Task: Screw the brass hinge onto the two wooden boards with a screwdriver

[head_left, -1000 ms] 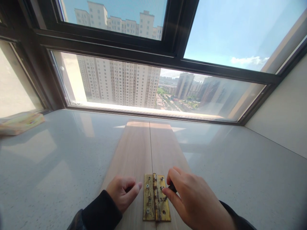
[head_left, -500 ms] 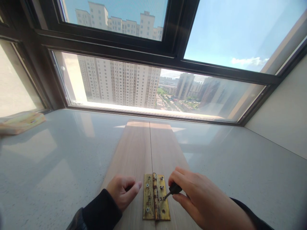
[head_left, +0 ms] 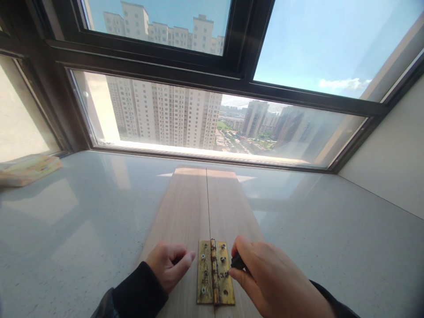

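A worn brass hinge (head_left: 216,287) lies opened flat across the seam between two pale wooden boards (head_left: 190,198). Several cross-head screws sit in its left leaf; on the right leaf some screws stand proud, and the lowest hole has none. My right hand (head_left: 270,276) is closed around the dark handle of a screwdriver (head_left: 237,262), beside the right leaf. Fingers hide most of the shaft, and whether the tip touches a screw is unclear. Just left of the hinge, my left hand (head_left: 172,264) rests on the board with curled fingers; what they hold, if anything, is hidden.
The boards lie on a pale speckled sill (head_left: 99,221). At the far left is a soft yellowish packet (head_left: 31,169). A dark-framed window (head_left: 212,157) closes off the back, with tall buildings outside. A white wall (head_left: 394,150) stands at the right.
My right hand has shifted slightly left and its grip has rolled, tilting the screwdriver handle; the shaft, visible before, is now mostly hidden. My left hand has stayed in place.
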A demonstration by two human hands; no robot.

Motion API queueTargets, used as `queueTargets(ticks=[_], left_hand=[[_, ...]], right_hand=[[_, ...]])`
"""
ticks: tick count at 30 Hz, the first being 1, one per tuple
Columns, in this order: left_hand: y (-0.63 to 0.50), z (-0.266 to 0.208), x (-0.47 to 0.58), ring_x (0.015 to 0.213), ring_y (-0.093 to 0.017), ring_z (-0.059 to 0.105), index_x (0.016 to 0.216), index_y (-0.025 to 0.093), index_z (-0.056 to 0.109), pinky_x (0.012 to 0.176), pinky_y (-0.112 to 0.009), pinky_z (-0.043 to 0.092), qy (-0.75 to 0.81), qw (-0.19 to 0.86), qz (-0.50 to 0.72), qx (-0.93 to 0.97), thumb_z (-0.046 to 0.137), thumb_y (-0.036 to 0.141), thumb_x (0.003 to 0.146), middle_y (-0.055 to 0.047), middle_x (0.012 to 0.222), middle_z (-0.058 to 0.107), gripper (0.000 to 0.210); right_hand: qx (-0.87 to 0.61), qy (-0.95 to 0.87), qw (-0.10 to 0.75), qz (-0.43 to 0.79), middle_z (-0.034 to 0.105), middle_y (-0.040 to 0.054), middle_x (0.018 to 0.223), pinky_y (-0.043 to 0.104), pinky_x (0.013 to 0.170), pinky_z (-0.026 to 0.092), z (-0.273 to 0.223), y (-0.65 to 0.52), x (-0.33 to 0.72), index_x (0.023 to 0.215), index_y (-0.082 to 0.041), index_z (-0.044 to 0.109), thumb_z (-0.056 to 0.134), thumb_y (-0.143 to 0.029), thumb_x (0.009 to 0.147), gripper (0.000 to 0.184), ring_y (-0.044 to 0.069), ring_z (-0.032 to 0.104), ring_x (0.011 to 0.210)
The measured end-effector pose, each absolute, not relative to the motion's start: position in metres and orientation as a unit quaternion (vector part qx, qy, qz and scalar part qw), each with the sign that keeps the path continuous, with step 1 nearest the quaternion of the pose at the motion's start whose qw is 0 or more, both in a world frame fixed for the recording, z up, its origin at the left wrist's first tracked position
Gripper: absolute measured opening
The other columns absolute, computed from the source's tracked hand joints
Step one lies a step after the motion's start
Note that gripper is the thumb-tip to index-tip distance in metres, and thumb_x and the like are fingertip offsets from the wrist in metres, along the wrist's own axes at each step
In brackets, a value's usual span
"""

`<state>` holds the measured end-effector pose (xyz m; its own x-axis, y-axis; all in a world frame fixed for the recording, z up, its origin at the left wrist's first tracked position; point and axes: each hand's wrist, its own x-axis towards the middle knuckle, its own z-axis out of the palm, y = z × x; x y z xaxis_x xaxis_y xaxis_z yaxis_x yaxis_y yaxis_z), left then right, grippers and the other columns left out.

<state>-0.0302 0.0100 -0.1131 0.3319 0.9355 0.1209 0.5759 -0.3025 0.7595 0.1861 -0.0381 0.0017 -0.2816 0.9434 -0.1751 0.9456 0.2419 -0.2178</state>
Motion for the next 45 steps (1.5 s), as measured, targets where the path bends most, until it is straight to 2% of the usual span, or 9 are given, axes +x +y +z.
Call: queueTargets(ticks=[6, 11, 13, 15, 18, 21, 26, 33, 45], left_hand=[[0.010, -0.113, -0.030, 0.047, -0.009, 0.024, 0.049, 0.019, 0.027, 0.049, -0.026, 0.018, 0.502, 0.312, 0.284, 0.755, 0.040, 0.043, 0.082, 0.005, 0.051, 0.019, 0.043], [0.013, -0.115, -0.032, 0.048, -0.009, 0.025, 0.049, 0.019, 0.027, 0.049, -0.026, 0.019, 0.497, 0.322, 0.263, 0.762, 0.039, 0.043, 0.083, 0.005, 0.051, 0.019, 0.043], [0.014, -0.115, -0.032, 0.048, -0.009, 0.025, 0.049, 0.019, 0.027, 0.049, -0.026, 0.019, 0.497, 0.318, 0.264, 0.763, 0.039, 0.043, 0.083, 0.005, 0.051, 0.019, 0.043], [0.014, -0.115, -0.032, 0.048, -0.009, 0.025, 0.049, 0.019, 0.027, 0.049, -0.025, 0.019, 0.496, 0.320, 0.258, 0.765, 0.038, 0.044, 0.083, 0.005, 0.051, 0.019, 0.043], [0.014, -0.115, -0.033, 0.048, -0.009, 0.026, 0.049, 0.019, 0.028, 0.049, -0.025, 0.019, 0.498, 0.322, 0.249, 0.766, 0.039, 0.044, 0.083, 0.005, 0.051, 0.020, 0.043], [0.013, -0.115, -0.032, 0.048, -0.009, 0.025, 0.049, 0.018, 0.028, 0.049, -0.025, 0.019, 0.502, 0.321, 0.253, 0.762, 0.040, 0.043, 0.082, 0.005, 0.051, 0.020, 0.043], [0.012, -0.114, -0.031, 0.048, -0.008, 0.024, 0.049, 0.018, 0.027, 0.049, -0.025, 0.018, 0.505, 0.317, 0.279, 0.753, 0.041, 0.041, 0.081, 0.005, 0.051, 0.019, 0.042], [0.009, -0.114, -0.029, 0.047, -0.008, 0.023, 0.048, 0.018, 0.026, 0.049, -0.026, 0.017, 0.508, 0.306, 0.293, 0.750, 0.041, 0.041, 0.081, 0.005, 0.050, 0.019, 0.043], [0.012, -0.114, -0.030, 0.048, -0.008, 0.024, 0.049, 0.018, 0.027, 0.049, -0.026, 0.018, 0.501, 0.311, 0.277, 0.758, 0.039, 0.042, 0.082, 0.005, 0.051, 0.019, 0.043]], right_hand=[[0.617, 0.785, -0.009, -0.058, 0.064, 0.0032, 0.070, 0.029, 0.053, 0.020, -0.002, -0.035, 0.188, 0.075, -0.022, 0.052, 0.052, -0.039, 0.082, 0.018, 0.021, 0.056, 0.062], [0.636, 0.772, 0.002, -0.019, 0.063, 0.0034, 0.064, 0.030, 0.051, 0.020, -0.003, -0.033, 0.187, 0.067, -0.023, 0.053, 0.047, -0.051, 0.083, 0.033, 0.023, 0.057, 0.059], [0.627, 0.778, -0.004, -0.037, 0.065, 0.0033, 0.071, 0.031, 0.054, 0.028, -0.001, -0.034, 0.188, 0.075, -0.023, 0.057, 0.049, -0.049, 0.083, 0.028, 0.024, 0.060, 0.065], [0.599, 0.797, -0.034, -0.074, 0.066, 0.0050, 0.091, 0.034, 0.064, 0.038, 0.003, -0.036, 0.190, 0.097, -0.023, 0.059, 0.053, -0.041, 0.082, 0.025, 0.025, 0.061, 0.082], [0.544, 0.825, -0.058, -0.140, 0.059, 0.0074, 0.113, 0.035, 0.082, 0.042, 0.011, -0.039, 0.192, 0.118, -0.020, 0.053, 0.051, -0.027, 0.082, 0.037, 0.023, 0.056, 0.101], [0.529, 0.826, -0.046, -0.187, 0.061, 0.0035, 0.103, 0.032, 0.078, 0.043, 0.017, -0.039, 0.194, 0.110, -0.024, 0.057, 0.048, -0.022, 0.082, 0.029, 0.019, 0.058, 0.092], [0.516, 0.834, -0.065, -0.183, 0.061, -0.0013, 0.092, 0.028, 0.067, 0.039, 0.018, -0.033, 0.194, 0.097, -0.027, 0.057, 0.048, -0.014, 0.080, 0.024, 0.015, 0.057, 0.077], [0.537, 0.829, -0.006, -0.156, 0.060, 0.0026, 0.089, 0.027, 0.058, 0.034, 0.014, -0.035, 0.182, 0.085, -0.022, 0.056, 0.048, -0.014, 0.080, 0.013, 0.016, 0.057, 0.071], [0.602, 0.794, -0.023, -0.087, 0.062, 0.0057, 0.084, 0.030, 0.055, 0.028, 0.001, -0.042, 0.176, 0.083, -0.021, 0.053, 0.045, -0.017, 0.082, 0.009, 0.022, 0.060, 0.068]])
